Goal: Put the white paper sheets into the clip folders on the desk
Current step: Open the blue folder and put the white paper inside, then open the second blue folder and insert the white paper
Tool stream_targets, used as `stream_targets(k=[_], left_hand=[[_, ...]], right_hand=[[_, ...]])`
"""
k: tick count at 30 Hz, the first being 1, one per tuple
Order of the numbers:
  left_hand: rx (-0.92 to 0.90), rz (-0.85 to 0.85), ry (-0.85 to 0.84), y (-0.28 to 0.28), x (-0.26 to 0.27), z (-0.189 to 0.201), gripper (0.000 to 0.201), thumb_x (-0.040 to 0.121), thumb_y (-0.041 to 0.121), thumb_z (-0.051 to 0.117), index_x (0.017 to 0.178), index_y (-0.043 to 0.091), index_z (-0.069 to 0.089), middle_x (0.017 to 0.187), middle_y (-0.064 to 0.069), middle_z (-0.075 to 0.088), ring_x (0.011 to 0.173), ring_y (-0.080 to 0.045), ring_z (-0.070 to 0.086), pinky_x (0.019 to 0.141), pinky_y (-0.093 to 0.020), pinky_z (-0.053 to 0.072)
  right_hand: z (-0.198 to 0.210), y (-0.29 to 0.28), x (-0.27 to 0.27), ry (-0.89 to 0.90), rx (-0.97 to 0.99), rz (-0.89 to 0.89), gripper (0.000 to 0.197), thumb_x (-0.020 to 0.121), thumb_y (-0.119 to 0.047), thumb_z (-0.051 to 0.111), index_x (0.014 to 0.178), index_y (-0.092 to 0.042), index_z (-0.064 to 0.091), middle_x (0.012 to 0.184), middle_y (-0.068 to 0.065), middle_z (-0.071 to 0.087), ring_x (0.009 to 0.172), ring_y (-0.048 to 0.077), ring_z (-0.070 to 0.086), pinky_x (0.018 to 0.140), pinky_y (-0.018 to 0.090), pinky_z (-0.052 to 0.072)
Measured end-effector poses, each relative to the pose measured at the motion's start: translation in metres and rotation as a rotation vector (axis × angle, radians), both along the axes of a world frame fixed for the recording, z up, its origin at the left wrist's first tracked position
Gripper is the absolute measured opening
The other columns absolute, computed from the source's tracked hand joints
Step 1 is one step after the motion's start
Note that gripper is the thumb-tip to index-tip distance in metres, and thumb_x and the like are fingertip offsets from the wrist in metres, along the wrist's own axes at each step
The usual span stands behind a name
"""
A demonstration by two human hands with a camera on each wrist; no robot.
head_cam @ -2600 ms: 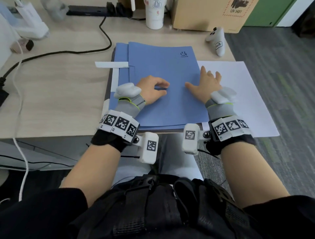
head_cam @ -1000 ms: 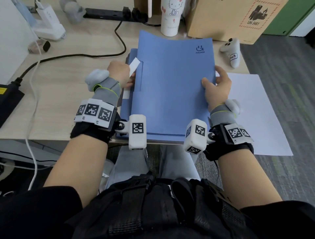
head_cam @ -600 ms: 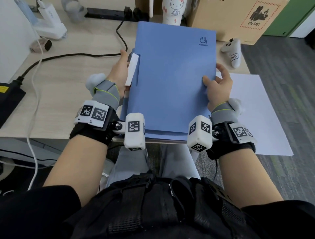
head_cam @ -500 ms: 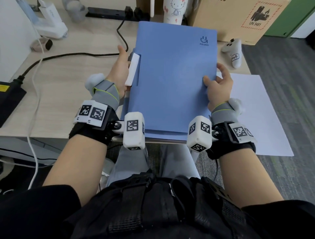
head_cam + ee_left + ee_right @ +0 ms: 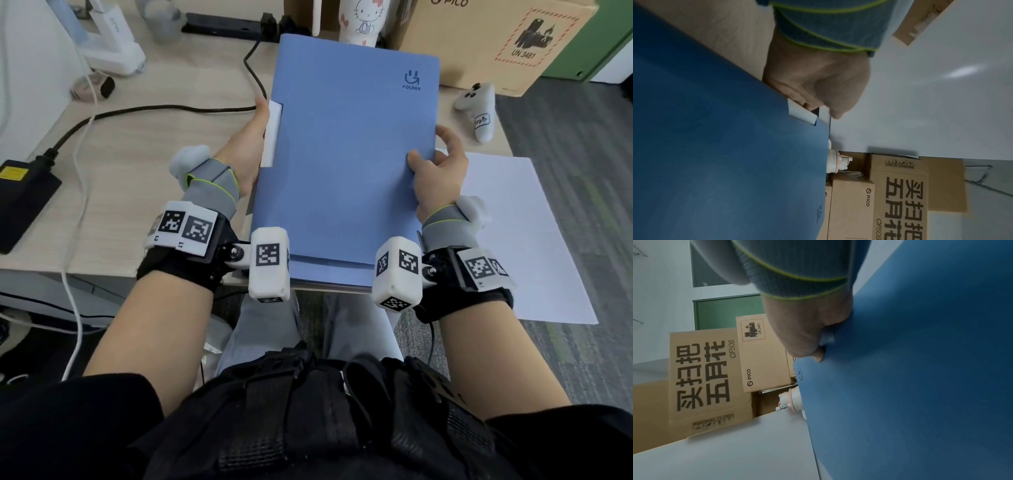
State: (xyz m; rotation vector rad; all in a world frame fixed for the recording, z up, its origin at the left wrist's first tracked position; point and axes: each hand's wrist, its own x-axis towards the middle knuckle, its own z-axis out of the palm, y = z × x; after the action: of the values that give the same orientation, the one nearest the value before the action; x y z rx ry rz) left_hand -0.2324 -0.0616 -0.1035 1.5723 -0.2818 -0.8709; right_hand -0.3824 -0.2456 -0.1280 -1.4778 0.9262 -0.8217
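I hold a blue clip folder [image 5: 346, 154] tilted up above the desk, its logo at the far right corner. My left hand [image 5: 251, 137] grips its left spine edge beside the white clip bar [image 5: 272, 133], and the left wrist view shows the thumb [image 5: 835, 112] at that white clip bar [image 5: 801, 114]. My right hand [image 5: 442, 171] pinches the right edge with the thumb on top; its fingers are hidden behind the folder [image 5: 920, 369]. More blue folders [image 5: 329, 274] lie stacked beneath. White paper sheets [image 5: 524, 240] lie to the right, overhanging the desk edge.
A cartoon-cat cup [image 5: 363, 20] and a cardboard box [image 5: 496, 41] stand right behind the raised folder. A white controller [image 5: 479, 109] lies at the back right. A black cable [image 5: 171, 109], a power adapter [image 5: 24, 198] and a white device [image 5: 109, 44] occupy the left.
Both hands first lay on the folder flat on the stack. They have since taken its side edges and lifted it off, tilted up; over the last half second it barely moved.
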Motion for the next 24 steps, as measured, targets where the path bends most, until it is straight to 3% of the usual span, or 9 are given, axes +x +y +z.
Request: stream_targets(k=[4, 6, 9, 12, 14, 16, 20, 24], left_hand=[[0.219, 0.118, -0.107, 0.01, 0.012, -0.01, 0.032, 0.096, 0.038, 0.038, 0.103, 0.016, 0.06, 0.088, 0.002, 0.06, 0.073, -0.017, 0.056, 0.06, -0.022, 0.046], [0.3, 0.135, -0.177, 0.016, 0.019, -0.015, 0.022, 0.082, 0.03, 0.046, 0.091, 0.012, 0.055, 0.084, -0.005, 0.052, 0.076, -0.023, 0.047, 0.064, -0.026, 0.04], [0.336, 0.186, -0.208, 0.029, 0.031, -0.026, 0.032, 0.057, 0.026, 0.042, 0.082, 0.011, 0.056, 0.086, -0.012, 0.05, 0.079, -0.022, 0.04, 0.071, -0.034, 0.032], [0.314, 0.304, -0.23, 0.043, 0.045, -0.035, 0.033, 0.053, 0.019, 0.042, 0.082, 0.014, 0.056, 0.083, -0.011, 0.048, 0.077, -0.02, 0.041, 0.069, -0.034, 0.034], [0.324, 0.346, -0.269, 0.051, 0.054, -0.038, 0.031, 0.054, 0.018, 0.041, 0.082, 0.017, 0.055, 0.081, -0.01, 0.048, 0.075, -0.019, 0.041, 0.068, -0.034, 0.034], [0.331, 0.374, -0.295, 0.058, 0.061, -0.039, 0.031, 0.055, 0.017, 0.04, 0.082, 0.018, 0.054, 0.081, -0.009, 0.048, 0.074, -0.019, 0.041, 0.067, -0.033, 0.034], [0.381, 0.432, -0.341, 0.074, 0.081, -0.04, 0.029, 0.057, 0.017, 0.037, 0.081, 0.023, 0.052, 0.082, -0.005, 0.049, 0.074, -0.021, 0.039, 0.066, -0.034, 0.035], [0.387, 0.477, -0.341, 0.092, 0.107, -0.042, 0.025, 0.058, 0.018, 0.038, 0.078, 0.025, 0.052, 0.086, -0.001, 0.052, 0.077, -0.02, 0.043, 0.07, -0.034, 0.039]], right_hand=[[0.0, 0.008, 0.014, 0.045, 0.0, -0.022, 0.051, 0.078, -0.004, 0.055, 0.127, -0.017, 0.049, 0.081, 0.009, 0.06, 0.074, 0.02, 0.058, 0.078, 0.035, 0.053], [-0.002, 0.016, 0.023, 0.085, 0.0, -0.013, 0.052, 0.076, -0.007, 0.054, 0.127, -0.019, 0.05, 0.084, 0.008, 0.061, 0.077, 0.021, 0.06, 0.083, 0.039, 0.054], [-0.003, 0.032, 0.039, 0.163, -0.004, 0.03, 0.057, 0.07, -0.017, 0.054, 0.126, -0.019, 0.051, 0.099, 0.006, 0.065, 0.081, 0.018, 0.063, 0.084, 0.036, 0.053], [-0.002, 0.048, 0.056, 0.219, -0.043, 0.083, 0.063, 0.067, -0.02, 0.058, 0.129, -0.014, 0.051, 0.124, 0.008, 0.06, 0.107, 0.023, 0.061, 0.094, 0.033, 0.049], [-0.001, 0.055, 0.069, 0.264, -0.065, 0.134, 0.062, 0.074, -0.015, 0.062, 0.134, -0.014, 0.047, 0.131, 0.006, 0.056, 0.116, 0.019, 0.056, 0.09, 0.019, 0.044], [-0.003, 0.059, 0.082, 0.303, -0.103, 0.187, 0.059, 0.082, -0.009, 0.06, 0.139, -0.013, 0.042, 0.135, 0.003, 0.051, 0.12, 0.014, 0.05, 0.075, 0.004, 0.031], [-0.003, 0.074, 0.104, 0.36, -0.234, 0.281, 0.062, 0.084, -0.012, 0.059, 0.142, -0.012, 0.036, 0.139, 0.006, 0.044, 0.126, 0.019, 0.046, 0.082, 0.008, 0.027], [-0.003, 0.091, 0.134, 0.413, -0.313, 0.328, 0.062, 0.084, -0.011, 0.059, 0.141, -0.012, 0.036, 0.139, 0.007, 0.043, 0.124, 0.021, 0.047, 0.074, 0.006, 0.024]])
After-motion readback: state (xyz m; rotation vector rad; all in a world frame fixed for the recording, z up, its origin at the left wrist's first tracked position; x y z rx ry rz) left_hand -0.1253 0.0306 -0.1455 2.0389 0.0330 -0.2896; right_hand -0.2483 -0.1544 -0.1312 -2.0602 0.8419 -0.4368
